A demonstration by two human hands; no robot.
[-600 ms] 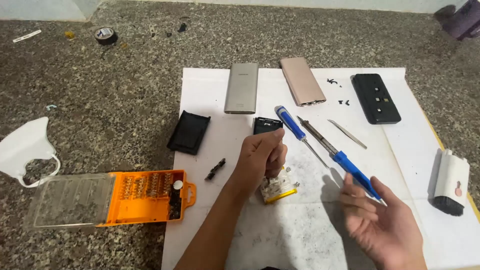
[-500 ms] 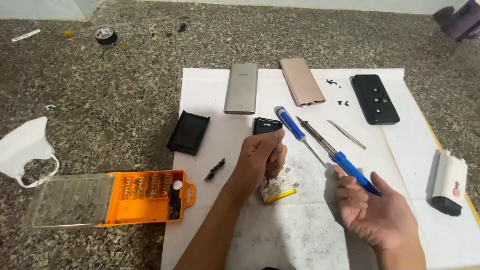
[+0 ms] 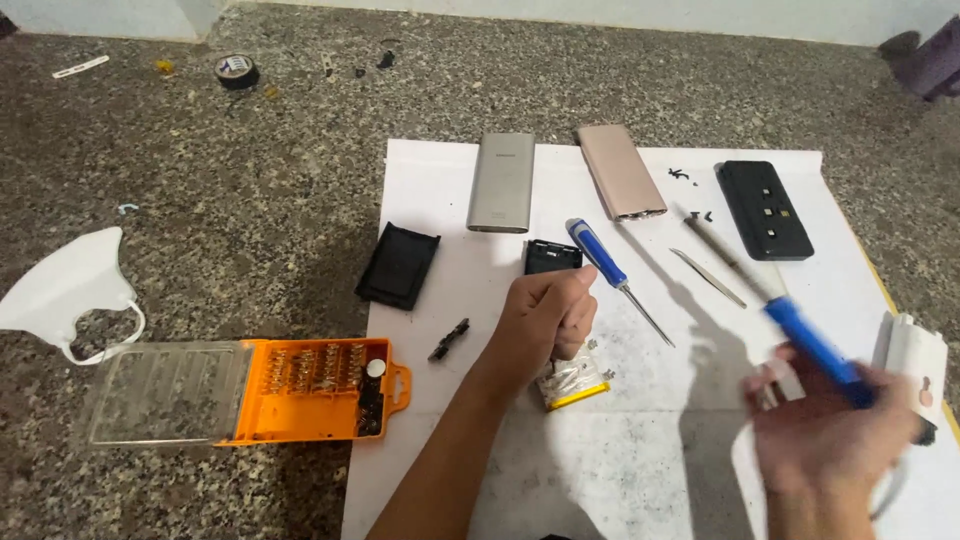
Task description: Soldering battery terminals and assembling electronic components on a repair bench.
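- On the white sheet [image 3: 640, 470], near its middle, the left hand [image 3: 545, 315] is curled into a loose fist, pressing down on a small silvery part with a yellow edge [image 3: 572, 382].
- Just above that hand's knuckles lies a small black part [image 3: 553, 256], touching or nearly so.
- At the lower right, the right hand [image 3: 830, 440] is closed around the blue handle of a screwdriver [image 3: 790, 320]; hand and tool are blurred, and the shaft points up and left.
- Between the hands lie a second blue screwdriver [image 3: 610, 268] and tweezers [image 3: 708, 278], leaving little bare paper.
- Along the far edge lie a grey phone [image 3: 502, 182], a pink phone [image 3: 620, 171] and a black phone [image 3: 765, 210].
- Left of the sheet, on the stone floor [image 3: 200, 200], an orange bit case [image 3: 300, 388] lies open; bare paper remains below the left forearm.
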